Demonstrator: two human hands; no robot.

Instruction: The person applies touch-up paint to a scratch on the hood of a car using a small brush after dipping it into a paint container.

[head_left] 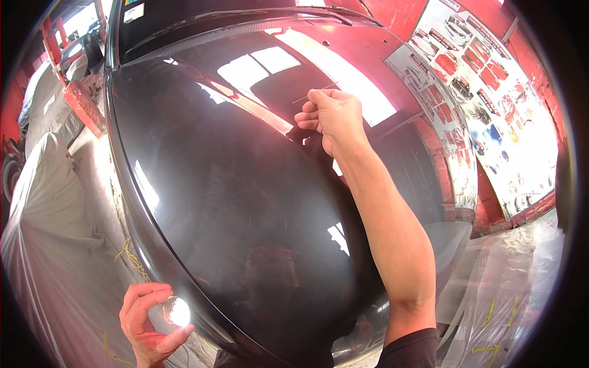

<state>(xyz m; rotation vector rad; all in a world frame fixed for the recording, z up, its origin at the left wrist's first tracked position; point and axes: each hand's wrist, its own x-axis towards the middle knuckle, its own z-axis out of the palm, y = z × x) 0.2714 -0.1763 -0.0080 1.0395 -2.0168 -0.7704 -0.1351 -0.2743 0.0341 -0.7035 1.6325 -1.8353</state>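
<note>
My right hand reaches out over the glossy black car hood. Its fingers are pinched on a thin stick, which pokes out on both sides of the fingertips. Whether the stick touches the paint, I cannot tell. At the lower left, beside the hood's edge, my left hand is curled around a small round container. The container has see-through sides and a bright white round face; glare hides what is inside.
Windshield wipers lie at the hood's far end. Plastic sheeting drapes a shape on the left, and more clear sheeting hangs at the lower right. Posters cover the red wall at right. Yellow string dangles by the fender.
</note>
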